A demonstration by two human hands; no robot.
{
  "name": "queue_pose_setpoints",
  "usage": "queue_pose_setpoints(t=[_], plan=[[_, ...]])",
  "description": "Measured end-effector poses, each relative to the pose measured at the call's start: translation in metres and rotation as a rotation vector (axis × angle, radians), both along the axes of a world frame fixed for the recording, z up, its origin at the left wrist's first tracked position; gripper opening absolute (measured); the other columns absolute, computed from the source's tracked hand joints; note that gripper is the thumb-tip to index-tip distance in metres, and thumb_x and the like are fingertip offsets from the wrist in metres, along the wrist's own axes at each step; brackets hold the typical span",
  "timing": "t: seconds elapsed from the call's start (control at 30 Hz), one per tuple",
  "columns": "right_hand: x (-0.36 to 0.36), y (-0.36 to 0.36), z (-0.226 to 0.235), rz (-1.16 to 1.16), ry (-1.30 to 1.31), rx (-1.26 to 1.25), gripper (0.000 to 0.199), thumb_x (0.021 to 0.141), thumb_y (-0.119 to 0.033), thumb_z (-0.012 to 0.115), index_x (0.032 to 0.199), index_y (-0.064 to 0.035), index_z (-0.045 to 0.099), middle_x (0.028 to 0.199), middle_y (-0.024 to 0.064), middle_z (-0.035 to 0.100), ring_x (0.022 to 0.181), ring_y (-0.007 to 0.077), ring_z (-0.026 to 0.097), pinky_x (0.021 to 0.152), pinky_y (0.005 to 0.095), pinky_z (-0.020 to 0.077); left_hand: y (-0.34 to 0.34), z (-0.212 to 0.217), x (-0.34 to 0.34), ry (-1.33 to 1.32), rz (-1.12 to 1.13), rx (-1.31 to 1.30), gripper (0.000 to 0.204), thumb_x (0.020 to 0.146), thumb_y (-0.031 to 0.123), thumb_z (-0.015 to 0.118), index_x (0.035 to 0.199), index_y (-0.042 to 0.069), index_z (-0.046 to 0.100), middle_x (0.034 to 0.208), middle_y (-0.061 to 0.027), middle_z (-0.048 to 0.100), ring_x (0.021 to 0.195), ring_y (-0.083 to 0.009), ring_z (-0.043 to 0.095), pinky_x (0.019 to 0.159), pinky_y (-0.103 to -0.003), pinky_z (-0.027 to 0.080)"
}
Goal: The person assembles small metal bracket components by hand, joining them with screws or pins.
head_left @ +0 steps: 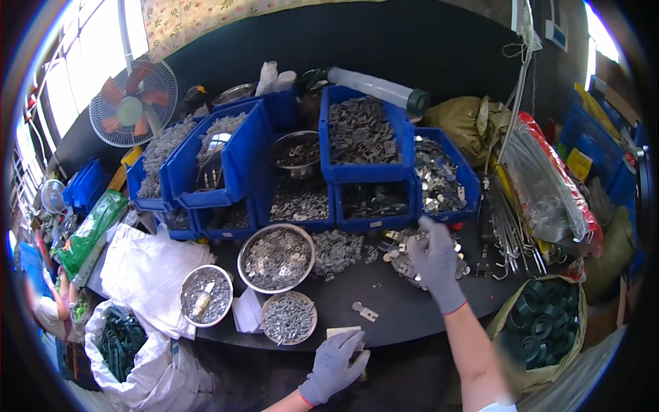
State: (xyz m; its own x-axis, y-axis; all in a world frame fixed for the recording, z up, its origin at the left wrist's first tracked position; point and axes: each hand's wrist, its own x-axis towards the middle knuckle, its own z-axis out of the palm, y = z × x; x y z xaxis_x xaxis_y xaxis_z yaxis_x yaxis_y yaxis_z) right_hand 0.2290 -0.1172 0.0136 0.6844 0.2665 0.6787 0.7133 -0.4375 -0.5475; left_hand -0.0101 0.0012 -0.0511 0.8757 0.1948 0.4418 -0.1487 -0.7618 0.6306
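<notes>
My left hand (pixel 334 365), in a grey glove, is at the table's front edge with its fingers curled closed. What they hold is mostly hidden. A pale flat block (pixel 342 331) shows just beyond the fingers. My right hand (pixel 436 264), also gloved, reaches over a pile of shiny metal plates (pixel 403 259), thumb and fingers apart; nothing can be seen in it. Between the hands a single metal clip-like part (pixel 365 312) lies on the black table (pixel 405 317).
Blue bins (pixel 364 172) of metal parts stand stacked behind. Steel bowls of washers (pixel 276 258) and small parts (pixel 206 295), plus a bowl of screws (pixel 289 318), sit left. Sacks of dark green rings (pixel 539 323) and dark green pieces (pixel 120 343) flank the table; metal rods (pixel 508 233) stand right.
</notes>
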Motion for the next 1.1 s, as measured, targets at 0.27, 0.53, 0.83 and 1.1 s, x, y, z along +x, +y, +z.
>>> queue_pose_setpoints(t=[0.27, 0.53, 0.83, 1.1], plan=[[0.129, -0.04, -0.014, -0.317, 0.2, -0.572, 0.079, 0.071, -0.035, 0.075, 0.137, -0.0063, 0.042, 0.132, 0.0197, 0.049, 0.125, 0.0362, 0.046, 0.104, 0.0431, 0.0393, -0.009, -0.009, -0.011, 0.003, 0.021, 0.049, 0.031, 0.081, 0.015, 0.066, 0.109, 0.005, 0.063, 0.101, -0.0143, 0.067, 0.094, -0.0327, 0.063, 0.083, -0.042, 0.05], [0.222, -0.009, -0.008, -0.228, 0.185, -0.58, 0.092, 0.064, -0.044, 0.079, 0.142, -0.0152, 0.041, 0.146, 0.0212, 0.034, 0.134, 0.0422, 0.032, 0.106, 0.049, 0.0358, -0.007, -0.005, -0.015, 0.076, -0.05, 0.043, 0.027, 0.081, 0.015, 0.066, 0.106, 0.005, 0.064, 0.099, -0.0144, 0.067, 0.09, -0.0326, 0.064, 0.078, -0.042, 0.051], [0.292, 0.036, -0.019, -0.309, 0.067, -0.623, 0.069, 0.068, -0.045, 0.075, 0.132, -0.0271, 0.054, 0.141, 0.0168, 0.039, 0.133, 0.037, 0.034, 0.102, 0.0527, 0.0382, -0.006, -0.005, -0.001, 0.154, -0.069, 0.082, 0.025, 0.08, 0.015, 0.067, 0.104, 0.006, 0.065, 0.098, -0.0137, 0.067, 0.086, -0.0316, 0.065, 0.075, -0.041, 0.052], [0.283, 0.044, 0.004, -0.338, 0.234, -0.705, 0.05, 0.075, -0.034, 0.07, 0.124, -0.0267, 0.059, 0.133, 0.0124, 0.046, 0.128, 0.0325, 0.041, 0.1, 0.0517, 0.0416, -0.009, 0.003, 0.003, 0.213, -0.071, 0.107, 0.026, 0.079, 0.014, 0.067, 0.103, 0.004, 0.066, 0.097, -0.0133, 0.068, 0.085, -0.0306, 0.065, 0.075, -0.04, 0.053]])
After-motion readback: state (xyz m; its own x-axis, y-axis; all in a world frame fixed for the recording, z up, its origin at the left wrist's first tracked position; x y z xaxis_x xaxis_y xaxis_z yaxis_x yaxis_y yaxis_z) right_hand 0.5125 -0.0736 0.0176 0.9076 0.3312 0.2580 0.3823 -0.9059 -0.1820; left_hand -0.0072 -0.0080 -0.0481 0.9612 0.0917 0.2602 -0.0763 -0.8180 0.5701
